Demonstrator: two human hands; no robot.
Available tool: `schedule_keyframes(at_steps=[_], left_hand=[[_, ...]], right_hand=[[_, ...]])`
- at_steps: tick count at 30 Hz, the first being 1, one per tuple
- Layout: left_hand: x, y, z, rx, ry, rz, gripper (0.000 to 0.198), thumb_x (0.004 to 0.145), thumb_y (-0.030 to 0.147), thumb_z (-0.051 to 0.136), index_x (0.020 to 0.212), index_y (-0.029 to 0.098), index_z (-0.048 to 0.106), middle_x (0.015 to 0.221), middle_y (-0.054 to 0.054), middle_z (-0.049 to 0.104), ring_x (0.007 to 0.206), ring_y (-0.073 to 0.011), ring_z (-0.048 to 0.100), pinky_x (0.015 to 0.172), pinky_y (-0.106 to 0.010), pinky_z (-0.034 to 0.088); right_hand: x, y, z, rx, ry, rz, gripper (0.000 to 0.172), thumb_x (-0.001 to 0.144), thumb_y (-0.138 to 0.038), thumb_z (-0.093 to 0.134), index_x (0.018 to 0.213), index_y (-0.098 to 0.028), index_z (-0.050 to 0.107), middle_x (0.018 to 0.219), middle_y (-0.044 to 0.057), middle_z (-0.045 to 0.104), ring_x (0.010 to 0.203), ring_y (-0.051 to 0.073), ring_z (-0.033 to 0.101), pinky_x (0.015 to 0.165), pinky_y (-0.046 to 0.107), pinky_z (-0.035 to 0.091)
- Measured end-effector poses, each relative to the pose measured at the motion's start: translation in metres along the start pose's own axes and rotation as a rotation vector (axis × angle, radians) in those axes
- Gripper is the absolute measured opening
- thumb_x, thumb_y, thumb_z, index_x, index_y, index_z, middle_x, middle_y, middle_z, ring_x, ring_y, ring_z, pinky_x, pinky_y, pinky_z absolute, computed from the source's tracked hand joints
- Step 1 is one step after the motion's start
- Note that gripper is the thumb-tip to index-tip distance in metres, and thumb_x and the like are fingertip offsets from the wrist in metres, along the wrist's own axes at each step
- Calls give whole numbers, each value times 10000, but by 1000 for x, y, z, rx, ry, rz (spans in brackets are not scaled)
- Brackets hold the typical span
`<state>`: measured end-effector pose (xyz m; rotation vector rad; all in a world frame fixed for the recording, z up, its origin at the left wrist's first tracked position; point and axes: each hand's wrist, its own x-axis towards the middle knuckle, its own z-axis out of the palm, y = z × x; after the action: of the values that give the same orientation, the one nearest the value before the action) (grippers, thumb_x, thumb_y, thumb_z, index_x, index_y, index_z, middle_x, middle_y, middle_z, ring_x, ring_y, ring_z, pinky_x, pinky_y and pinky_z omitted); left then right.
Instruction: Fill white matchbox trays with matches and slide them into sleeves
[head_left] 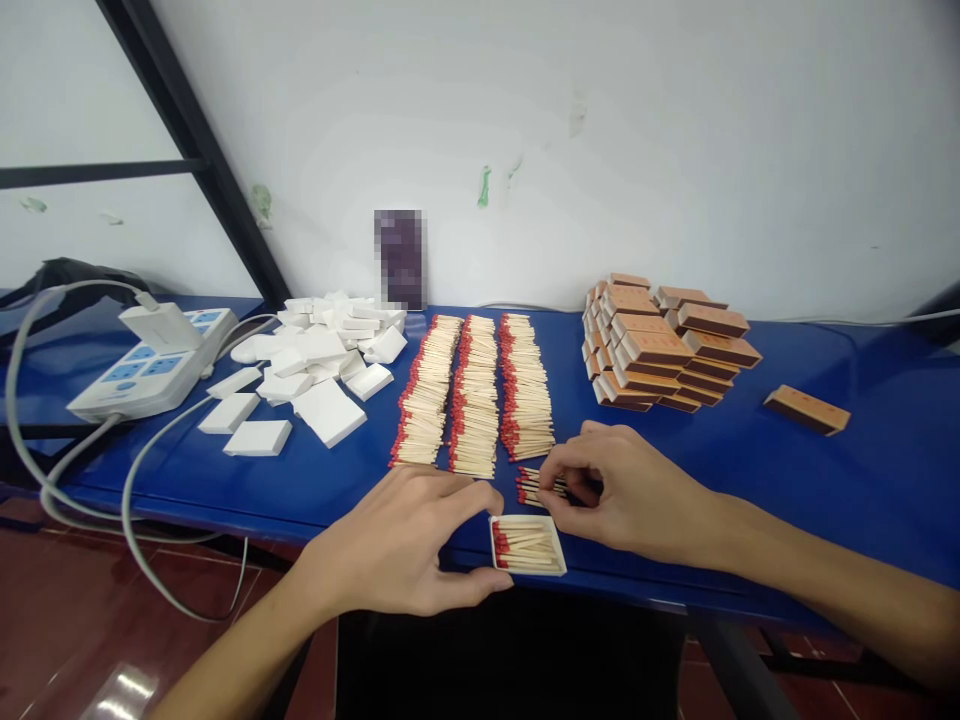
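My left hand (409, 545) rests on the blue table (862, 470) at its near edge, thumb and fingers pinching the left side of a small white tray (529, 546) that holds several red-tipped matches. My right hand (626, 490) is closed in a pinch on a small bundle of matches (534, 485) lying just behind the tray. Three long rows of matches (474, 395) stretch away from my hands toward the wall.
A heap of white inner trays (315, 365) lies at the left, beside a white power strip (154, 360) with grey cables. A stack of brown matchbox sleeves (664, 345) sits at the right, one lone sleeve (806, 409) farther right. A wall stands behind.
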<state>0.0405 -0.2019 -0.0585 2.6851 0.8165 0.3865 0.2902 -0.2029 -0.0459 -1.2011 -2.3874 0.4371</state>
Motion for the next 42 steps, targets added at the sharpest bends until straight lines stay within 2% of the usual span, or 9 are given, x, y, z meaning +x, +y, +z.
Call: schedule_keyframes(at_steps=[5, 11, 16, 24, 42], left_hand=[[-1, -1, 0, 0, 3, 7, 332, 847, 453, 717, 1037, 226, 567, 773, 39, 614, 678, -177, 597, 656, -300, 402], [-1, -1, -1, 4, -5, 3, 323, 854, 453, 708, 1038, 226, 570, 776, 36, 621, 671, -175, 595, 657, -300, 405], [-1, -1, 0, 8, 5, 7, 326, 856, 460, 704, 1042, 226, 573, 776, 36, 620, 672, -174, 597, 659, -299, 406], [0, -1, 1, -8, 3, -1, 320, 845, 444, 723, 1030, 230, 572, 745, 47, 582, 659, -173, 580, 652, -296, 387], [-1, -1, 1, -8, -2, -2, 320, 855, 449, 712, 1039, 228, 569, 755, 47, 586, 666, -171, 584, 651, -295, 384]], right_hand=[[0, 7, -6, -13, 80, 0, 148, 805, -234, 626, 686, -207, 709, 451, -48, 493, 489, 115, 490, 518, 240, 381], [1, 14, -8, 29, -14, 29, 115, 816, -209, 614, 760, -184, 711, 482, -68, 457, 419, 74, 405, 445, 211, 327], [2, 14, -8, 28, -46, 18, 124, 820, -210, 623, 731, -181, 705, 525, -50, 484, 459, 82, 425, 454, 212, 323], [3, 16, -6, -32, -37, -22, 132, 815, -182, 601, 698, -180, 661, 555, -56, 447, 489, 82, 403, 478, 218, 307], [3, 16, -6, -13, -51, 100, 114, 790, -212, 598, 690, -189, 647, 540, -61, 473, 477, 79, 413, 474, 221, 318]])
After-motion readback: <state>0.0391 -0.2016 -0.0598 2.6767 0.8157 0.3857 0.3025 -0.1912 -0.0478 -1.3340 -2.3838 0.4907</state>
